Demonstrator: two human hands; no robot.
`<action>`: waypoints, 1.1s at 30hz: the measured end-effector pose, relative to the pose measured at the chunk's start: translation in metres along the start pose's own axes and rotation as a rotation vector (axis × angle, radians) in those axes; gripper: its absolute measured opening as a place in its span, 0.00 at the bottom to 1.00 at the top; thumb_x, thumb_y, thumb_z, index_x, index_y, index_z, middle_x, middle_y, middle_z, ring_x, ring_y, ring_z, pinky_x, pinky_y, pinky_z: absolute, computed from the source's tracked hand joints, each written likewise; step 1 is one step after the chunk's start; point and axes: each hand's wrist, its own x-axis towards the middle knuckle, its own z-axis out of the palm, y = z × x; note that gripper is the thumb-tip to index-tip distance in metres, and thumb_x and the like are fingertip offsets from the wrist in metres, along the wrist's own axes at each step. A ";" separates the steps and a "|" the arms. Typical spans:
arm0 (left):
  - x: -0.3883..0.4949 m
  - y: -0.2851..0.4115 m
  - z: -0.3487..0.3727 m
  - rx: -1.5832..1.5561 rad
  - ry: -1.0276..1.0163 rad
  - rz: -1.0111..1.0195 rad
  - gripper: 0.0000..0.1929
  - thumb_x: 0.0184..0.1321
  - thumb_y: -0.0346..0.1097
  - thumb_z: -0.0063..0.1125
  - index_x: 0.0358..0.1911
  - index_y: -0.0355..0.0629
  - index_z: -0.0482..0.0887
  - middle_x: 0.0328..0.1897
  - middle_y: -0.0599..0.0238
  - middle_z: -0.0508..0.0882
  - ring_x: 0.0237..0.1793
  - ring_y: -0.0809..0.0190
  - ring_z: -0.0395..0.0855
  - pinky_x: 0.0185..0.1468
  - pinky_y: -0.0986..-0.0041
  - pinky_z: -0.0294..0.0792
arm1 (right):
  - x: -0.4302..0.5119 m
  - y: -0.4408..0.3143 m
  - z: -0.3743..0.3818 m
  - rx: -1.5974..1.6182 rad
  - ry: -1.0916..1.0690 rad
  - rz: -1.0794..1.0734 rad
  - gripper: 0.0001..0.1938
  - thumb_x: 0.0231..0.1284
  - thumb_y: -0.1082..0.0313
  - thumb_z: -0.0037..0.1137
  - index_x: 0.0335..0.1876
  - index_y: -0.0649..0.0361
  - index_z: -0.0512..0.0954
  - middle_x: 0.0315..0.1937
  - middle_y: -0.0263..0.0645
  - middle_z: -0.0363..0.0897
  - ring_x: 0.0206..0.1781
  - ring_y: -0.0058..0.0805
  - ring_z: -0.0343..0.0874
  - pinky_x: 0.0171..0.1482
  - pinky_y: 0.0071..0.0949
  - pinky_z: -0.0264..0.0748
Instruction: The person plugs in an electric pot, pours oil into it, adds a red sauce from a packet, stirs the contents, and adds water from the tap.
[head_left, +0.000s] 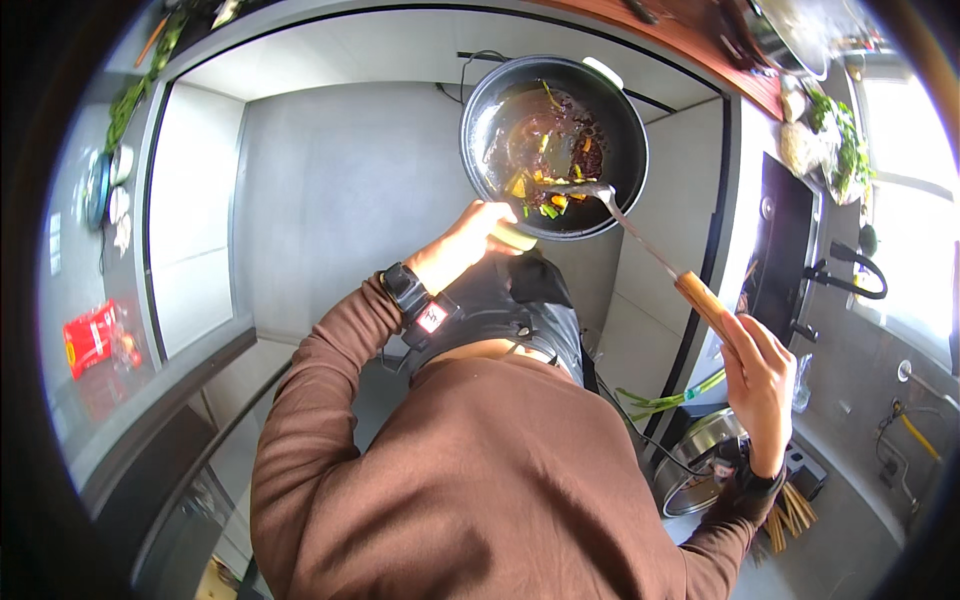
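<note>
My left hand (480, 229) grips the pale handle (513, 237) of a dark round cooking pot (637, 142) at the top centre, holding it in front of my body. A second pale handle (602, 73) sticks out from the pot's far side. Inside lie dark reddish sauce, oil and yellow and green pieces of food (551, 204). At the right, my right hand (757, 382) is closed around the wooden handle of a metal spatula (643, 241). The spatula's head rests among the food near the pot's near side, its blade partly covered by pieces.
On the counter at the right are a sink (780, 232) with a black faucet (855, 274), bagged greens (844, 150) and a steel pot (694, 465) beside wooden chopsticks (791, 517). A red packet (91, 337) lies on the left counter. Another pot (780, 37) stands at the upper right.
</note>
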 end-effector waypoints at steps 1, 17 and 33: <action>0.008 0.002 0.010 0.019 -0.017 -0.016 0.13 0.49 0.37 0.43 0.29 0.32 0.75 0.31 0.48 0.80 0.33 0.52 0.80 0.36 0.68 0.74 | -0.006 0.001 -0.011 0.003 -0.035 0.063 0.15 0.42 0.78 0.53 0.41 0.61 0.75 0.34 0.43 0.75 0.31 0.38 0.75 0.36 0.28 0.72; 0.145 0.037 0.213 0.113 -0.041 -0.194 0.10 0.47 0.33 0.46 0.28 0.32 0.74 0.31 0.49 0.79 0.33 0.48 0.80 0.35 0.62 0.75 | -0.001 0.206 -0.051 -0.171 0.122 -0.023 0.19 0.38 0.79 0.53 0.43 0.63 0.72 0.34 0.39 0.72 0.31 0.32 0.73 0.29 0.25 0.70; 0.290 0.068 0.346 0.365 -0.327 -0.484 0.13 0.46 0.29 0.45 0.36 0.31 0.72 0.34 0.49 0.78 0.35 0.49 0.79 0.36 0.57 0.75 | -0.087 0.259 -0.090 0.611 0.419 1.027 0.17 0.45 0.79 0.52 0.45 0.68 0.73 0.29 0.37 0.77 0.24 0.16 0.70 0.27 0.12 0.65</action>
